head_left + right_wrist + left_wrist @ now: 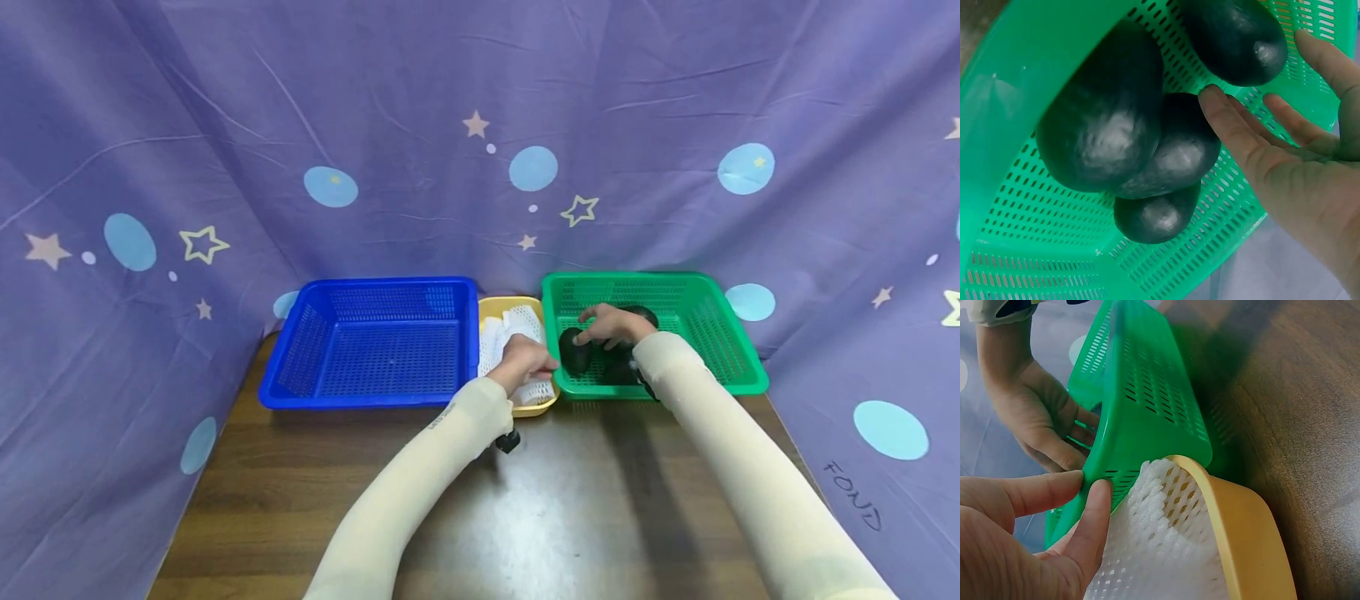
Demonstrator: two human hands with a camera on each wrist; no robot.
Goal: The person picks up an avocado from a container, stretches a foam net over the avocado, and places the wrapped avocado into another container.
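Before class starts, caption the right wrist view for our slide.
Right hand beside glossy dark oval objects in a green basket.

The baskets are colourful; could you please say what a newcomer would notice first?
Probably the bright green basket on the right, with the right hand among its dark, glossy produce. Next come the blue basket on the left and, between them, the yellow tray of white netting beneath the left hand.

This looks like a small curtained-off booth, a makeshift work corner. Purple cloth (420, 92) printed with stars (476, 124) and discs (533, 169) hangs around the back and both sides of a wood-grain table (570, 517), its folds and creases showing. FOND (852, 497) is hand-lettered on the cloth at right. Whether it stands in a home, lab or workshop, I cannot tell.
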